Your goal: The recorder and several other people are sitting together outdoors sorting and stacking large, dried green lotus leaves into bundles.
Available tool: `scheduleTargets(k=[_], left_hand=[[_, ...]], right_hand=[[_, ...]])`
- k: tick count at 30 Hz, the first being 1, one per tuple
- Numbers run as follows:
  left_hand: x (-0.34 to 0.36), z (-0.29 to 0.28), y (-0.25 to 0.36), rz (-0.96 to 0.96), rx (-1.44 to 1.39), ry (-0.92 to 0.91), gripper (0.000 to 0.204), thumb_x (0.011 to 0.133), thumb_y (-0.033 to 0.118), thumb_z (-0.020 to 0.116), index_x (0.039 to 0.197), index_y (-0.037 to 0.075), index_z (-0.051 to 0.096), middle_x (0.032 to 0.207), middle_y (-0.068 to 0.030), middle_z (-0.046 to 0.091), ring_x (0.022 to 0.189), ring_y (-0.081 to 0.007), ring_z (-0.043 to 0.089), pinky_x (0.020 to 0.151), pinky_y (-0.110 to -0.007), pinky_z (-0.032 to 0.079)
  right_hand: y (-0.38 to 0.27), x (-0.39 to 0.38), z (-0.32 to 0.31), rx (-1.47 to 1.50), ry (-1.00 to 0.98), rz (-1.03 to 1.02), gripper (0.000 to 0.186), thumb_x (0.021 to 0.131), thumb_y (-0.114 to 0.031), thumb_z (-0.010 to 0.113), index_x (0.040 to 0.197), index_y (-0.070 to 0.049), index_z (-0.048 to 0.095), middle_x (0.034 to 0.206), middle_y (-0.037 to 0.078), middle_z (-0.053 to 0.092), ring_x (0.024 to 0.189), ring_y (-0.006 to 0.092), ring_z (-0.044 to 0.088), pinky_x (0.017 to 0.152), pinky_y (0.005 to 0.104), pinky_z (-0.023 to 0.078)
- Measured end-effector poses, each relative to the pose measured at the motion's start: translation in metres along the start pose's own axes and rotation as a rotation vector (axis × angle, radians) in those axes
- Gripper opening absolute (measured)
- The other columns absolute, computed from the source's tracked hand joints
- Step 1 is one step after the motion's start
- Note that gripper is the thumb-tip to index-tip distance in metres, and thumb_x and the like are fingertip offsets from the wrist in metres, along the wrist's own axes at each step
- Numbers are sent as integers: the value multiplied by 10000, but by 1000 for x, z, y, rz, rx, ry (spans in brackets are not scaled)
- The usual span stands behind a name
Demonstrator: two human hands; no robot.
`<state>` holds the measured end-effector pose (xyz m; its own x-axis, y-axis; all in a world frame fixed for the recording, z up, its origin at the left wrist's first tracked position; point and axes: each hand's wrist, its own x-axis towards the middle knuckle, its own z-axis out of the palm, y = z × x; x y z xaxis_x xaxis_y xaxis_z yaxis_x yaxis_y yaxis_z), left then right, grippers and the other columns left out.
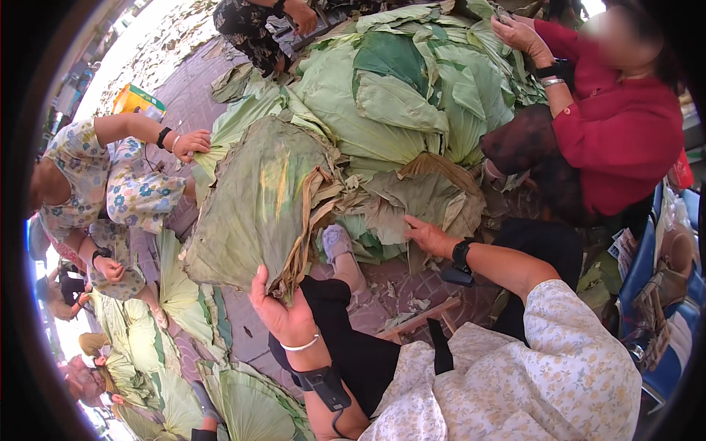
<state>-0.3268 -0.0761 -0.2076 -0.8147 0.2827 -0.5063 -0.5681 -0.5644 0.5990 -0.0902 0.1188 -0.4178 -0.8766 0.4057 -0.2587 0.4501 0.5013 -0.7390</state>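
Note:
My left hand (288, 317) is closed round the lower tip of a bundle of large folded lotus leaves (254, 202), thumb on its near side. The bundle is dull grey-green with a yellowish patch and brown, crumpled edges along its right side. My right hand (432, 239) has its fingers bent at the edge of a dry, grey-brown lotus leaf (390, 213), seemingly gripping it; the fingertips are partly hidden. Behind both hands rises a big heap of paler green lotus leaves (393, 110).
At left, a person in flowered clothes (136, 187) touches a pale leaf. A person in red (614, 140) sits at right, another (246, 33) at the far side. More leaves (250, 404) lie lower left. A low wooden stool (421, 317) and blue-white bags (658, 294) are near me.

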Motion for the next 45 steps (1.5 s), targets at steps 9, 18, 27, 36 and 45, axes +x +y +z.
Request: scheduleTargets(k=[9, 18, 27, 36, 45], left_hand=[[3, -8, -4, 58, 117, -131, 431, 715, 19, 596, 1108, 21, 418, 1044, -112, 510, 906, -251, 547, 760, -373, 492], [-26, 2, 0, 135, 175, -226, 535, 674, -16, 572, 1172, 32, 384, 1065, -98, 494, 898, -247, 526, 767, -379, 486], [-44, 4, -4, 195, 214, -323, 554, 672, -10, 575, 1189, 41, 381, 1102, -91, 493, 927, -239, 514, 812, -349, 452], [-61, -7, -11, 135, 307, -506, 667, 662, -36, 584, 1271, 18, 318, 1160, -112, 469, 1002, -239, 488, 883, -337, 411], [-91, -21, -63, 97, 516, -479, 516, 679, -43, 563, 1163, -17, 386, 1075, -116, 505, 897, -194, 508, 801, -287, 418]], right_hand=[[-26, -37, -87, 603, 572, 24, 219, 829, 26, 489, 991, -38, 621, 900, 64, 632, 845, 113, 580, 751, 239, 449], [-54, -88, -118, 806, 549, 188, 235, 774, -71, 568, 994, 4, 605, 830, 59, 624, 693, 95, 569, 634, 240, 472], [-72, -108, -115, 683, 567, 247, 698, 600, 89, 567, 1265, 7, 370, 1127, 156, 531, 905, 194, 550, 795, 293, 438], [-88, -106, -188, 97, 827, 156, 523, 625, 80, 511, 1142, 19, 468, 1039, 218, 596, 1011, 293, 573, 811, 320, 457], [-244, -87, -185, 12, 891, -286, 437, 672, 72, 428, 1104, 23, 466, 977, 265, 564, 959, 387, 547, 806, 375, 450]])
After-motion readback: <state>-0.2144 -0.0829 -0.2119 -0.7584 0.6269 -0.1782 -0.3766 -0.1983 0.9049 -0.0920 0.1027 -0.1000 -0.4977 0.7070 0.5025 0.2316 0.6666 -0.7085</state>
